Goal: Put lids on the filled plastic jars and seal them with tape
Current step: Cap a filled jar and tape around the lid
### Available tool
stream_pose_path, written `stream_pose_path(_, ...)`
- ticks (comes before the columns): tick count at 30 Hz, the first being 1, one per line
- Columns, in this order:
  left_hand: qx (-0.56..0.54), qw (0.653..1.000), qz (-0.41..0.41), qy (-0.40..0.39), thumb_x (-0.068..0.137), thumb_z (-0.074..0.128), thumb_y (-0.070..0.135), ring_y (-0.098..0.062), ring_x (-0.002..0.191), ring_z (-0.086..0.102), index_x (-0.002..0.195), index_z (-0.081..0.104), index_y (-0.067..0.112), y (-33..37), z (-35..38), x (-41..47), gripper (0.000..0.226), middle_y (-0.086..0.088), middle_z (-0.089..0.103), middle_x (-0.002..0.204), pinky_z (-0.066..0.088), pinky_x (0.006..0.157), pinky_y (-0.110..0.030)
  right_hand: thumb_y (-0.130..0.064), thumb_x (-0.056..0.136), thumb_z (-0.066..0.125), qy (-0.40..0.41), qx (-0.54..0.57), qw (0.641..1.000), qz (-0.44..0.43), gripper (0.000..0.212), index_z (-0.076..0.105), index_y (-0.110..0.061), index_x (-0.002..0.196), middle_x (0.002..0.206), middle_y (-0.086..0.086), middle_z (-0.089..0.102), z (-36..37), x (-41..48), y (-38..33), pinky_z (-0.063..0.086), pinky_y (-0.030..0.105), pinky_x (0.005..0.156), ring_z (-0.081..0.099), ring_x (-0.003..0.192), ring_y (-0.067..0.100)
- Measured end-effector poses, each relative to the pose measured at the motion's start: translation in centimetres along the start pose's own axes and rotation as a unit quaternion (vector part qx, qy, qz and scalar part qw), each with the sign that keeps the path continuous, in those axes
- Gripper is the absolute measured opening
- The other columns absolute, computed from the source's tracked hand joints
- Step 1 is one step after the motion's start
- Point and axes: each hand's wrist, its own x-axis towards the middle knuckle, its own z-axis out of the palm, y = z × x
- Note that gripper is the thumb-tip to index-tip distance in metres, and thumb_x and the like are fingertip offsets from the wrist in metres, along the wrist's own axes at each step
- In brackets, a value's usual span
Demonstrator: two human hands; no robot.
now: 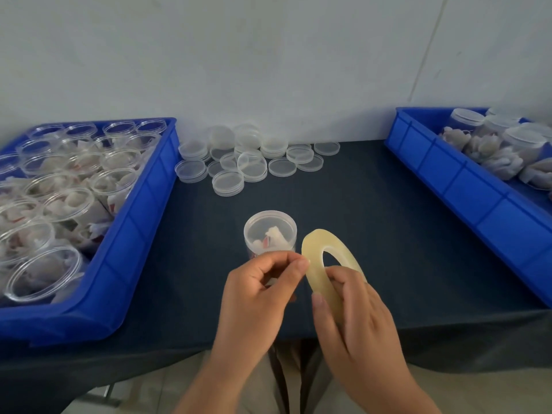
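Two hands at table's near edge: right hand (pixel 355 318) grips tape roll (pixel 316 255) upright, left hand (pixel 260 294) pinches at roll's rim, fingers curled. Lidded jar (pixel 270 231) stands just behind them; loose lids (pixel 251 156) farther back, blue bins (pixel 143 234) either side.

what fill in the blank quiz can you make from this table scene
The right hand holds the ____.
The left bin and right bin are both ____.
Open jars fill the ____ bin.
Missing: tape; blue; left.
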Motion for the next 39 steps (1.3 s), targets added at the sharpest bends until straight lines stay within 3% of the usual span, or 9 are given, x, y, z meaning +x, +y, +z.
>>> stream_pose_path(9,0.017,0.997,0.079,0.002,0.094,0.061,0.049,-0.020,0.086,0.072,0.103,0.071,0.037,-0.5,0.1,-0.6,0.018,0.007,0.073,0.092,0.060,0.071,-0.027,-0.048,0.102,0.045,-0.013,0.022,1.000,0.003,0.031,0.044,-0.032,0.129,0.098,-0.025,0.055,0.1,0.5,0.0,0.046,0.018,0.078,0.059,0.083,0.004)
stream_pose_path(12,-0.009,0.996,0.086,0.019,0.087,0.072,0.043,-0.014,0.100,0.074,0.120,0.072,0.037,-0.5,0.1,-0.7,0.033,0.014,0.075,0.105,0.059,0.079,-0.019,-0.044,0.103,0.046,-0.025,0.042,0.999,-0.003,0.043,0.045,-0.025,0.141,0.100,-0.015,0.064,0.2,0.5,0.0,0.053,0.028,0.078,0.059,0.081,0.001)
stream_pose_path(14,0.028,0.989,0.132,0.052,0.089,0.073,0.038,-0.015,0.098,0.074,0.109,0.076,0.033,-0.7,0.1,-0.6,0.021,0.014,0.076,0.102,0.059,0.077,-0.022,-0.041,0.104,0.047,-0.034,0.024,0.999,-0.022,0.048,0.048,-0.016,0.145,0.103,-0.005,0.068,0.4,0.5,0.0,0.056,0.033,0.081,0.053,0.087,-0.003)
stream_pose_path(17,0.121,0.965,0.210,0.103,0.095,0.070,0.031,-0.009,0.100,0.073,0.097,0.078,0.022,-1.3,-0.2,-0.2,0.012,0.016,0.075,0.105,0.056,0.078,-0.016,-0.042,0.104,0.045,-0.048,0.009,0.998,-0.036,0.048,0.040,-0.031,0.151,0.110,-0.028,0.060,0.6,0.6,-0.1,0.049,0.018,0.090,0.054,0.095,-0.012)
stream_pose_path(20,0.231,0.923,0.294,0.094,0.100,0.066,0.026,0.001,0.097,0.071,0.098,0.078,0.013,-1.6,-0.4,-0.1,0.017,0.015,0.075,0.105,0.057,0.078,-0.016,-0.048,0.103,0.043,-0.123,0.076,0.989,-0.011,0.050,0.033,-0.050,0.152,0.108,-0.038,0.060,0.4,0.9,0.0,0.046,0.008,0.080,0.064,0.095,-0.010)
stream_pose_path(25,0.268,0.885,0.369,0.098,0.102,0.066,0.027,-0.002,0.078,0.071,0.093,0.077,0.011,-1.5,-1.1,0.1,0.022,0.010,0.076,0.091,0.057,0.062,-0.022,-0.054,0.103,0.046,-0.180,0.149,0.972,0.021,0.034,0.038,-0.057,0.136,0.074,-0.003,0.059,-0.6,2.8,0.8,0.040,0.024,0.050,0.053,0.055,0.014)
stream_pose_path(31,0.161,0.927,0.314,0.128,0.103,0.062,0.026,0.000,0.085,0.068,0.111,0.071,0.027,-1.3,-0.9,0.5,0.012,0.024,0.069,0.096,0.048,0.069,-0.008,-0.062,0.105,0.044,-0.178,0.092,0.980,-0.017,0.024,0.059,-0.047,0.116,0.083,-0.029,0.061,-2.1,4.4,1.5,0.043,0.008,0.059,0.064,0.072,0.006)
stream_pose_path(36,0.108,0.979,0.108,0.136,0.088,0.079,0.050,0.000,0.141,0.047,0.154,0.030,0.050,-4.7,-1.8,2.5,0.082,0.025,0.048,0.152,0.041,0.104,-0.008,-0.055,0.104,0.035,-0.178,0.029,0.983,0.020,0.027,0.060,-0.045,0.104,0.096,-0.013,0.065,-3.1,5.6,2.8,0.052,0.026,0.074,0.067,0.083,0.012)
stream_pose_path(39,0.063,0.997,0.002,0.039,0.074,0.091,0.041,0.015,0.136,0.041,0.155,0.025,0.042,-6.4,-1.3,4.1,0.105,0.033,0.042,0.151,0.037,0.101,0.000,-0.051,0.105,0.037,-0.198,-0.009,0.979,0.041,0.023,0.058,-0.041,0.101,0.093,-0.012,0.064,-3.0,6.7,3.0,0.050,0.028,0.073,0.064,0.082,0.011)
